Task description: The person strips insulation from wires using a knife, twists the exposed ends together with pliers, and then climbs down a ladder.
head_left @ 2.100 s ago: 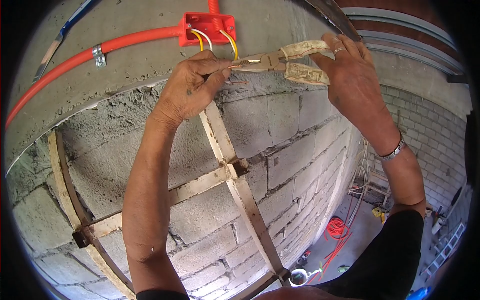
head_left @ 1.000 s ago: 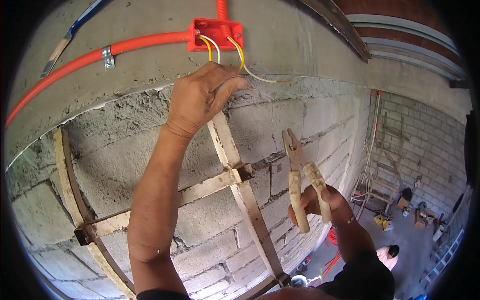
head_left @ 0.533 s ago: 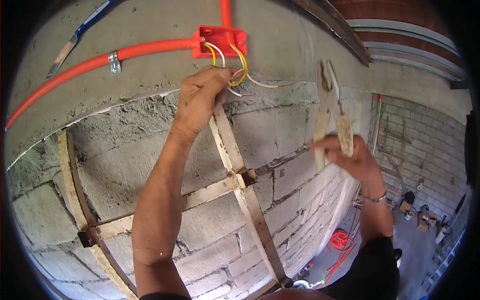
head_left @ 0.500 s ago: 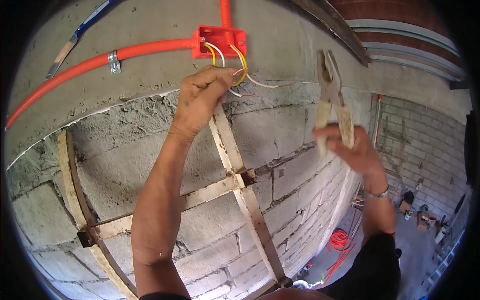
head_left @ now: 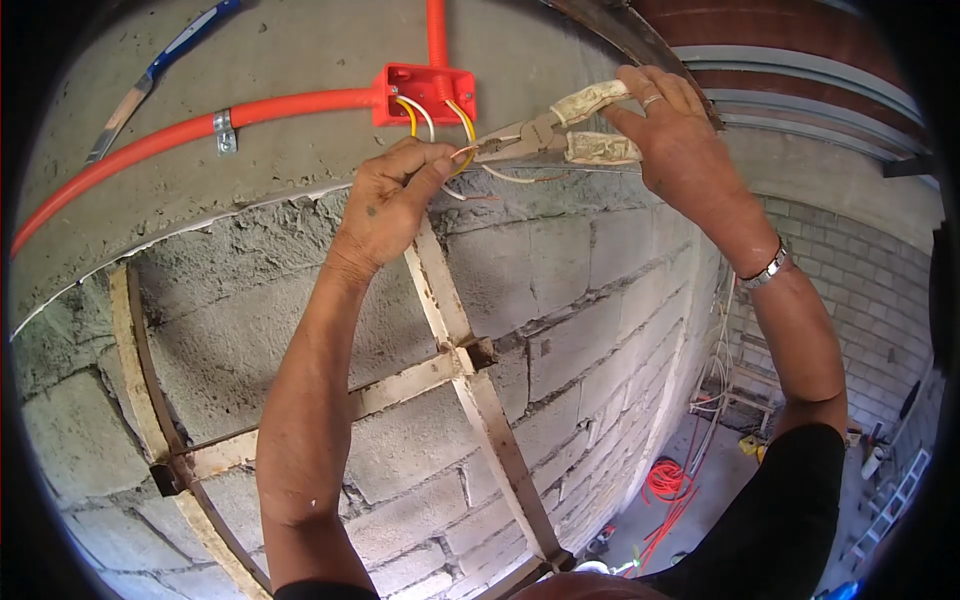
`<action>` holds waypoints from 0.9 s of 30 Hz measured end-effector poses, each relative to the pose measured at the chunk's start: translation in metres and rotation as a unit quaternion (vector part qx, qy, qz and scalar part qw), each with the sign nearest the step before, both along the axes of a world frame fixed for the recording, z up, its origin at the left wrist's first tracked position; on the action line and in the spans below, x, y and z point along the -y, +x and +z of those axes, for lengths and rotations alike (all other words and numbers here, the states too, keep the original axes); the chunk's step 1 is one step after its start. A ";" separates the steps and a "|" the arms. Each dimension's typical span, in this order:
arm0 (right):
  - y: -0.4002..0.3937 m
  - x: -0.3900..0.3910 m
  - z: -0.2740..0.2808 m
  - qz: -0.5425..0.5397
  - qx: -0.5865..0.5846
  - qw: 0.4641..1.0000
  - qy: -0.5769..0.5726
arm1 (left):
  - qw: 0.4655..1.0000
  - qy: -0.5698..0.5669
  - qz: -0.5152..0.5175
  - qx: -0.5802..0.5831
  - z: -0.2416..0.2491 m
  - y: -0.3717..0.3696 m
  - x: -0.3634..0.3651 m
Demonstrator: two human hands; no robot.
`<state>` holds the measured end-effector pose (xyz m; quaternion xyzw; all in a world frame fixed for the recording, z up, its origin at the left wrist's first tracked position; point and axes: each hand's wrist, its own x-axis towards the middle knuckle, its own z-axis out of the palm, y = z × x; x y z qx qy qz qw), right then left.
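Observation:
My left hand (head_left: pixel 400 195) pinches wire ends just below a red junction box (head_left: pixel 424 95) on the wall; bare copper pokes out past the fingertips. My right hand (head_left: pixel 675 135) grips pliers (head_left: pixel 540 135) with worn, cream-coloured handles, held sideways with the handles spread. The jaw tips are right at the bared copper by my left fingers. Yellow wires (head_left: pixel 468 124) and white wires (head_left: pixel 426 118) loop out of the box. Below them, a loose white wire (head_left: pixel 510 176) points right with its end stripped.
Red conduit (head_left: pixel 300 97) enters the box from the left, held by a metal clamp (head_left: pixel 225 132). A blue-handled blade (head_left: pixel 165 60) rests above it. A rusty metal frame (head_left: pixel 465 360) stands before the block wall. Coiled red tubing (head_left: pixel 668 482) lies on the floor far below.
My right hand has swung the pliers up and left, from upright at the right to sideways, with the jaws now at the wire ends. My left hand keeps its pinch.

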<state>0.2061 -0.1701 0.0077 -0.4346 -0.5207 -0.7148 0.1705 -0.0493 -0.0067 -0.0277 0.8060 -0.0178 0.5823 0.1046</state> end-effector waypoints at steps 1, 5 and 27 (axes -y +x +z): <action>-0.001 0.000 -0.001 -0.004 0.002 1.000 0.000 | 1.000 0.000 0.000 0.000 0.000 0.000 -0.001; -0.004 -0.002 -0.002 -0.001 -0.023 1.000 -0.006 | 0.999 0.048 0.005 -0.001 0.001 -0.001 -0.006; 0.015 -0.002 -0.006 0.053 -0.006 0.982 -0.180 | 0.979 0.144 0.137 -0.046 0.001 -0.008 -0.002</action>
